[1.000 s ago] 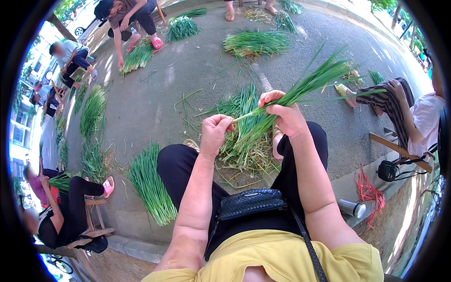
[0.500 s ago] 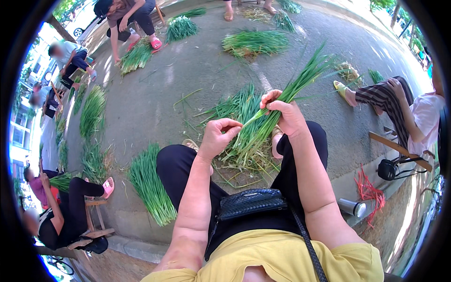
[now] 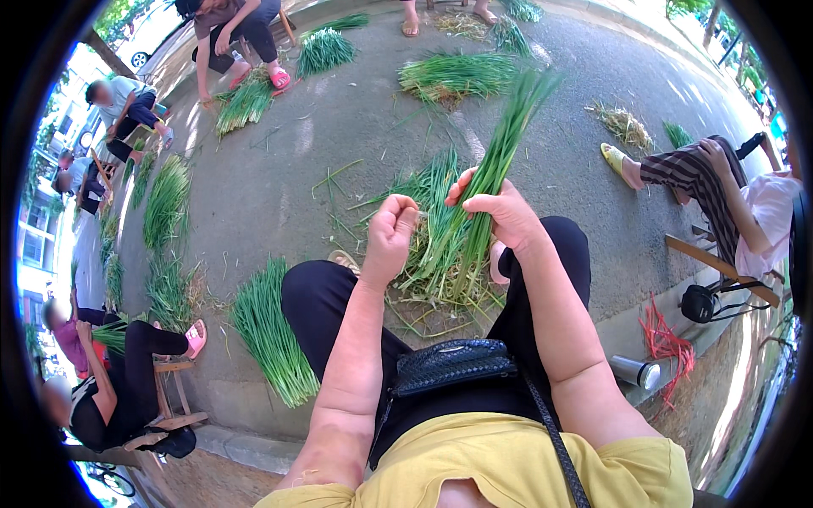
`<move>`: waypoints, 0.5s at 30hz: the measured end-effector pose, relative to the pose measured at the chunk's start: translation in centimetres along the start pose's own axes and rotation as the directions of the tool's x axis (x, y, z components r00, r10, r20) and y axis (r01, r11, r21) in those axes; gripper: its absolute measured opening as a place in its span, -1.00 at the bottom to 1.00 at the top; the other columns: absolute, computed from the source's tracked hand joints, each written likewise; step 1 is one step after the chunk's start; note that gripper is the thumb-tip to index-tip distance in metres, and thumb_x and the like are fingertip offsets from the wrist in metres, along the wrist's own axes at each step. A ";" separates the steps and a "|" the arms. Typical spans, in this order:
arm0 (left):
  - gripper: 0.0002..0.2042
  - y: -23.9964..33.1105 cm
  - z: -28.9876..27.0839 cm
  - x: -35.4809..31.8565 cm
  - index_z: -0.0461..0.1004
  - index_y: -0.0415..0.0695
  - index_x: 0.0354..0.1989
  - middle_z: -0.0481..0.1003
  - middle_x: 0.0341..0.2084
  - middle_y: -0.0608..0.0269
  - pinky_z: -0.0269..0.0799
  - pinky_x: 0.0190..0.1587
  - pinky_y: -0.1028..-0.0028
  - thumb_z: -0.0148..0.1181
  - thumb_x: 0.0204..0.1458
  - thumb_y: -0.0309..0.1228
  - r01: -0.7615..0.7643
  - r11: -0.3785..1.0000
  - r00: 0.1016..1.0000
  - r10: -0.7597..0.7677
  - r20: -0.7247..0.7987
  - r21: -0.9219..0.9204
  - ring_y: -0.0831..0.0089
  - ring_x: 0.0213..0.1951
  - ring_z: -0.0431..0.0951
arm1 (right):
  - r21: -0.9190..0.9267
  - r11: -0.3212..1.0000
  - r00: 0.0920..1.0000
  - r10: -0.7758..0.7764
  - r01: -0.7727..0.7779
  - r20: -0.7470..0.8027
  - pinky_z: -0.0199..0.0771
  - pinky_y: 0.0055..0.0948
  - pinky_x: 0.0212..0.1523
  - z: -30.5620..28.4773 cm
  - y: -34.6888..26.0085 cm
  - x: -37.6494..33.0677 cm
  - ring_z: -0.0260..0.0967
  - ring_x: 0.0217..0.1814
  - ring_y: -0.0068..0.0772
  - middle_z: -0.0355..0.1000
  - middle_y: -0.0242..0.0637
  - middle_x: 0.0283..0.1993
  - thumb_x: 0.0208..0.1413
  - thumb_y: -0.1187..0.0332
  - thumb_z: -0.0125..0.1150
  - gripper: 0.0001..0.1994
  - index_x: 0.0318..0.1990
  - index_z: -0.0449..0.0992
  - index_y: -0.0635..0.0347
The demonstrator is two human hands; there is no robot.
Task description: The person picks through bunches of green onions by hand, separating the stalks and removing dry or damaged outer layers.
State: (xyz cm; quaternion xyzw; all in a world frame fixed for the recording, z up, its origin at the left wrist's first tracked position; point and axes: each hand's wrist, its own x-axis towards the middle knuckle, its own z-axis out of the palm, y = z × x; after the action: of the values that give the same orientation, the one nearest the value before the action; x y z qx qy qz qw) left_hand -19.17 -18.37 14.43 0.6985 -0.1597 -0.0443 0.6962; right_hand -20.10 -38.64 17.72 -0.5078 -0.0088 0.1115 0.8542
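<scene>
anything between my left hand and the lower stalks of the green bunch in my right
Nothing visible: an open gap lies between your left hand and the lower stalks of the green bunch in your right hand; the loose pile is below.

The right hand [image 3: 512, 217] hides the middle of the green bunch [image 3: 511, 135], and the bunch's tips, near 1 o'clock, look blurry. The left hand [image 3: 389, 240] has its fingers curled in, so a tiny bit pinched there would be too small to see. Hands and bunch cover part of the green pile [image 3: 436, 178]. At 12 o'clock, the top edge cuts off a sitting person [image 3: 410, 15] above the legs. At 3 o'clock, the dark rim hides the head of a person in a white shirt [image 3: 769, 203].
</scene>
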 end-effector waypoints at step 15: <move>-0.81 -1.0 0.0 -0.2 0.49 -0.22 -0.21 0.49 -0.50 0.34 0.36 -0.17 0.58 0.04 0.00 -0.60 0.093 0.995 0.984 -0.096 -0.147 -0.032 0.58 -0.35 0.48 | 0.397 0.909 0.983 -0.069 0.132 -0.168 0.39 -0.52 -0.41 -1.5 0.3 1.0 0.41 -0.24 -0.35 0.42 -0.16 -0.28 0.19 0.32 -0.03 -0.84 -0.25 0.35 0.24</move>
State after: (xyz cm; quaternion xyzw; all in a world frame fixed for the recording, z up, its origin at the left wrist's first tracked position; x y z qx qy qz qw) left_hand -19.16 -18.38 13.42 0.6978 -0.0737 -0.0273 0.7120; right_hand -18.93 -39.60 16.65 -0.3252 0.0525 0.0283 0.9438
